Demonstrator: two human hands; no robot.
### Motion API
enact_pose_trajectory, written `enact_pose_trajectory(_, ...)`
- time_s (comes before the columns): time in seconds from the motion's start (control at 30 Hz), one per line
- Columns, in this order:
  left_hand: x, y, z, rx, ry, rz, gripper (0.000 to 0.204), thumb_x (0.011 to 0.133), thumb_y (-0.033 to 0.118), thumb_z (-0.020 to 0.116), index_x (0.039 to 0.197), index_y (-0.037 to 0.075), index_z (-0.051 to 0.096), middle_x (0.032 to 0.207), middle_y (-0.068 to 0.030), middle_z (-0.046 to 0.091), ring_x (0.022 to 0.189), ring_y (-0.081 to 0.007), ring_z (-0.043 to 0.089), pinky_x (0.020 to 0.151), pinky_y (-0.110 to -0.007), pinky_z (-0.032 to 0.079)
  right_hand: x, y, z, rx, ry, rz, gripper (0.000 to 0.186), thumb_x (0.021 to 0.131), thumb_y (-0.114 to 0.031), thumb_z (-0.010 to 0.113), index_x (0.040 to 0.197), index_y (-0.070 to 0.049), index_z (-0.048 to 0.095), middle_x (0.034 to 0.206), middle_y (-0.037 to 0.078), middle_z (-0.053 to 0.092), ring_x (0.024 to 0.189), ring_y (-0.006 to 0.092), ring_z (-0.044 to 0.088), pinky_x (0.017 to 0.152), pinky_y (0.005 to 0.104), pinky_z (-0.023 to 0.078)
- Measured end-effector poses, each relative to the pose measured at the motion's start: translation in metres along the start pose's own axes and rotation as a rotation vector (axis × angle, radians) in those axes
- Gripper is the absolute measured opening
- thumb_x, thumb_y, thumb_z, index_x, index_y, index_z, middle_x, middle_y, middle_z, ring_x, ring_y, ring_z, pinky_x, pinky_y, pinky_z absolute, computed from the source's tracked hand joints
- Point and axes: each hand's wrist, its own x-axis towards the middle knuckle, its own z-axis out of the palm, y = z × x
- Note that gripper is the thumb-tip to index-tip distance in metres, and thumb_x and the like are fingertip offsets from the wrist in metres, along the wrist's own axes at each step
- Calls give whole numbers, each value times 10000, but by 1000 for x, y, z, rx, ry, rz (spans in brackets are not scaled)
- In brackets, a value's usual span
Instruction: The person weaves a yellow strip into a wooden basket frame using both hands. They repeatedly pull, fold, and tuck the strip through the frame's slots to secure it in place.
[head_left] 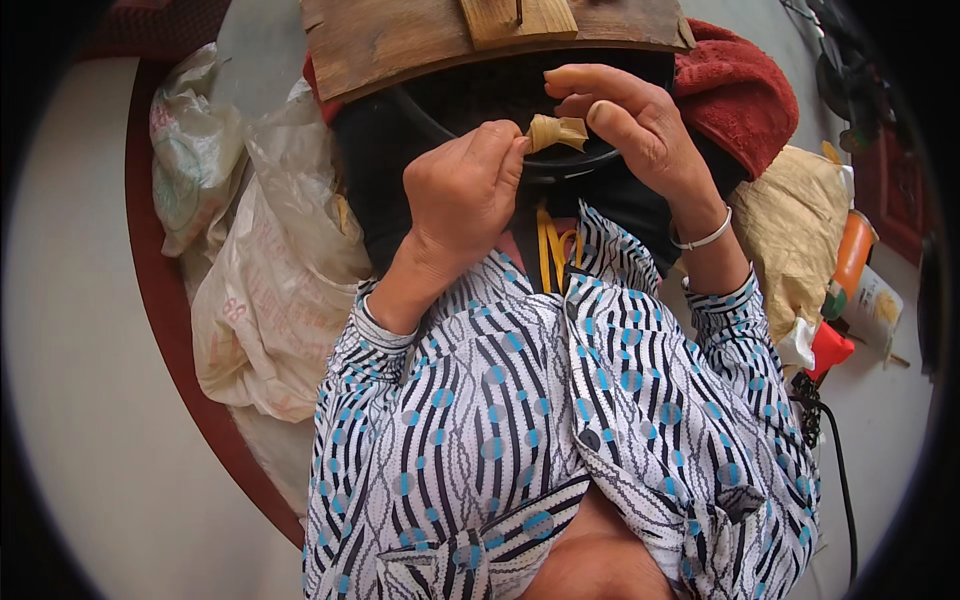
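Note:
Between the thumb and forefinger of my left hand point(465, 185) is pinched a small knotted piece of pale yellow, straw-like strip point(556, 133). Its folded end flares out toward the right. My right hand point(640, 130) is held just beyond that end, fingers stretched and thumb apart, with nothing seen in its grasp. The left hand's other fingers are curled and partly hidden. Below the hands, several thin yellow strips point(552, 250) lie against my dark clothing near the shirt opening.
A wooden board point(400, 45) with a smaller block point(515, 20) on it lies ahead, over a dark round rim. A red towel point(735, 95) is at right. White plastic sacks point(275, 300) stand left; a tan bag point(790, 230), an orange container point(850, 255) and a black cable point(845, 480) are right.

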Motion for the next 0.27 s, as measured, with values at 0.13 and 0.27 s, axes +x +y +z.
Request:
enact_pose_trajectory(0.13, 7, 5, -10, 37, -34, 58, 69, 893, 119, 640, 909, 51, 637, 721, -102, 629, 572, -239, 609, 514, -296, 457, -4, -10, 3, -350, -246, 122, 225, 894, -199, 669, 979, 7, 643, 683, 65, 557, 582, 113, 494, 528, 268, 418)
enact_pose_trajectory(0.27, 10, 4, -22, -63, -225, 23, 157, 870, 182, 680, 974, 67, 656, 785, -111, 654, 625, -216, 640, 564, -278, 487, -8, -12, -3, -535, -271, -80, 170, 904, -178, 642, 909, -8, 638, 636, 98, 531, 548, 177, 493, 524, 328, 415)
